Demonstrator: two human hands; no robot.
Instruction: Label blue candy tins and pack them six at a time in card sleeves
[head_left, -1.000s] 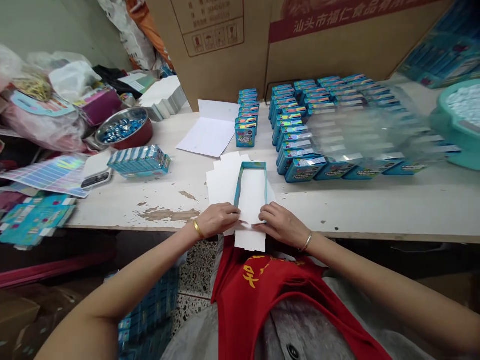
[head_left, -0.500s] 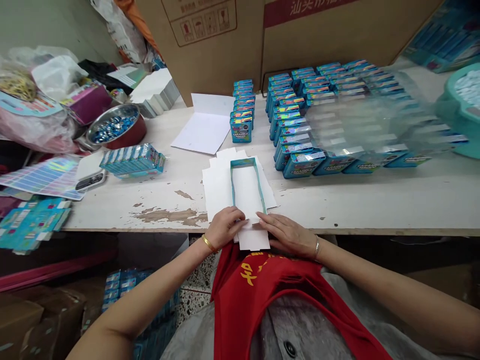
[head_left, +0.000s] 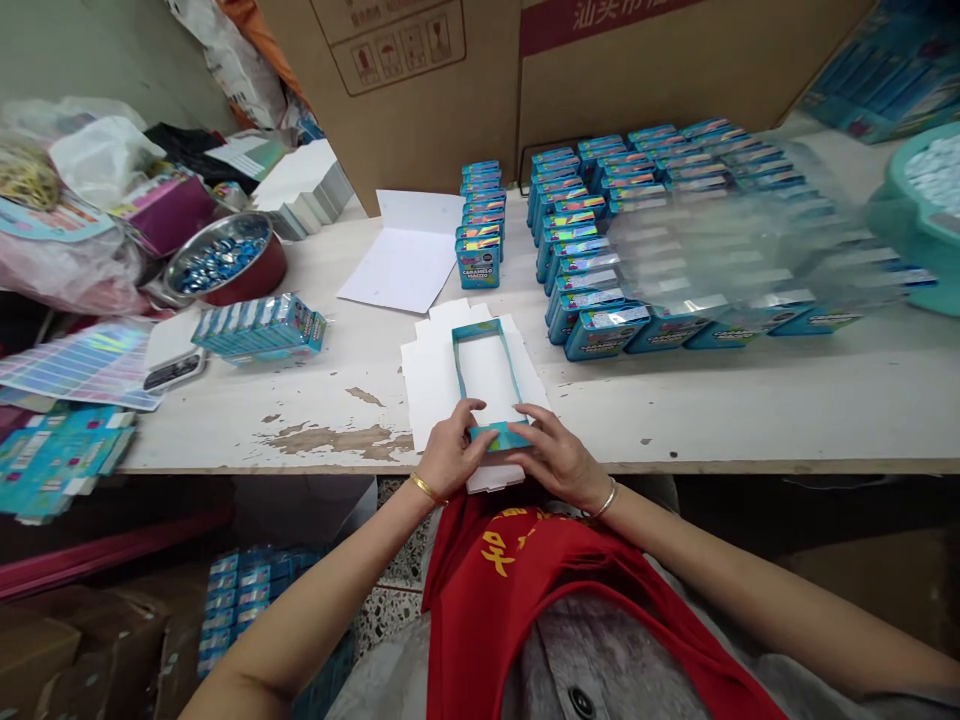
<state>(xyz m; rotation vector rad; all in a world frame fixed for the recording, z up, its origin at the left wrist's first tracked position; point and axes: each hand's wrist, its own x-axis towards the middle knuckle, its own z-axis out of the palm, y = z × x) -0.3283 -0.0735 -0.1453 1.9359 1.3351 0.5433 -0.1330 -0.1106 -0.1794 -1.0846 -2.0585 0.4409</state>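
Observation:
A shallow cardboard tray [head_left: 484, 368], white inside with blue-green walls, lies at the table's front edge. Its near wall stands folded up, showing a blue printed face. My left hand [head_left: 454, 445] grips the near left corner, thumb on the blue face and fingers at the inside. My right hand [head_left: 559, 455] grips the near right corner in the same way, its fingers bent over the wall. Flat white card sheets [head_left: 424, 390] lie under the tray, and a white flap [head_left: 495, 478] sticks out below my hands.
Small blue candy boxes [head_left: 480, 262] stand in a row behind the tray, with many more [head_left: 606, 330] at right, partly under clear plastic. At left are a wrapped box pack [head_left: 259, 328], a phone [head_left: 174, 368] and a metal bowl [head_left: 259, 270] of blue-wrapped sweets. A large carton [head_left: 420, 130] stands behind.
The near end of the tray was flat white under my fingers; now it is folded up with its blue face showing. Both hands have shifted to grip its corners.

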